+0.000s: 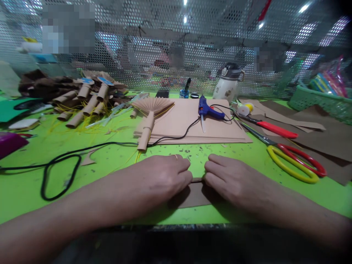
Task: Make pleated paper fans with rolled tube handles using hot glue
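A sheet of brown paper (196, 194) lies near the front edge of the green table, its far edge folded into a narrow strip. My left hand (167, 176) is closed on the left part of that fold, and a ring shows on one finger. On the right part, my right hand (229, 178) grips the fold with curled fingers. Just beyond my left hand rests a pleated paper fan (150, 121) with a rolled paper handle. It lies partly on a stack of light brown paper sheets (176, 126), where a blue glue gun (209, 110) also sits.
Large scissors (293, 163) and a red-handled cutter (276, 129) lie at right, before a green basket (316, 104). A black cord (74, 172) loops across the left side. Several finished paper fans (90, 95) are piled at back left. A white flask (227, 86) stands behind the stack.
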Demonstrator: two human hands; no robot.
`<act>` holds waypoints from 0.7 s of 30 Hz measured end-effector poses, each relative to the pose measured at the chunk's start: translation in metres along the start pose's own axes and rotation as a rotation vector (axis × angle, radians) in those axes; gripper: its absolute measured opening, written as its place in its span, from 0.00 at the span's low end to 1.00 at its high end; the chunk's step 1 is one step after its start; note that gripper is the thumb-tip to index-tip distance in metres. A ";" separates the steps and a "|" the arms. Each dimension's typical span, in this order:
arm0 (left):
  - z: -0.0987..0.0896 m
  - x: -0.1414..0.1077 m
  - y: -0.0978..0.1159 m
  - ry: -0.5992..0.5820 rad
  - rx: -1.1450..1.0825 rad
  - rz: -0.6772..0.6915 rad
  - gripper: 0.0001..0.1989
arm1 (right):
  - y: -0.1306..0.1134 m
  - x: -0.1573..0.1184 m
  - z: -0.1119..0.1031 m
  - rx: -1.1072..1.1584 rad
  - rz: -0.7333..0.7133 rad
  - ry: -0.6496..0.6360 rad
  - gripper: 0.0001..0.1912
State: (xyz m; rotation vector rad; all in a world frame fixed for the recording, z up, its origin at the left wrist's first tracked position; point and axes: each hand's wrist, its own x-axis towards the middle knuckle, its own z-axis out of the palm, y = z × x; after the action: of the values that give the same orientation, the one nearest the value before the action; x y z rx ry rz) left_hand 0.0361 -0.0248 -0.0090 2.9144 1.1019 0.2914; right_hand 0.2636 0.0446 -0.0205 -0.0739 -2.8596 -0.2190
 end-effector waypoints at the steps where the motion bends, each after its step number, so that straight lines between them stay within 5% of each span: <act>1: 0.000 0.001 0.002 -0.003 0.052 0.026 0.07 | 0.000 -0.001 0.000 0.003 0.001 -0.005 0.12; 8: -0.018 0.005 0.016 -0.161 0.175 0.125 0.07 | 0.003 -0.006 -0.001 0.092 0.055 -0.083 0.09; 14: -0.026 0.005 0.008 -0.120 -0.149 -0.162 0.01 | -0.001 -0.004 -0.001 0.044 0.051 -0.042 0.11; 21: -0.020 0.020 -0.007 -0.057 -0.502 -0.500 0.20 | -0.005 0.001 -0.007 -0.063 0.034 0.093 0.17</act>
State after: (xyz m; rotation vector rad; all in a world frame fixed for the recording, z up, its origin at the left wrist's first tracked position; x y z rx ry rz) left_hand 0.0422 -0.0072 0.0130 2.1267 1.4436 0.3953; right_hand 0.2635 0.0384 -0.0146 -0.1220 -2.7569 -0.2981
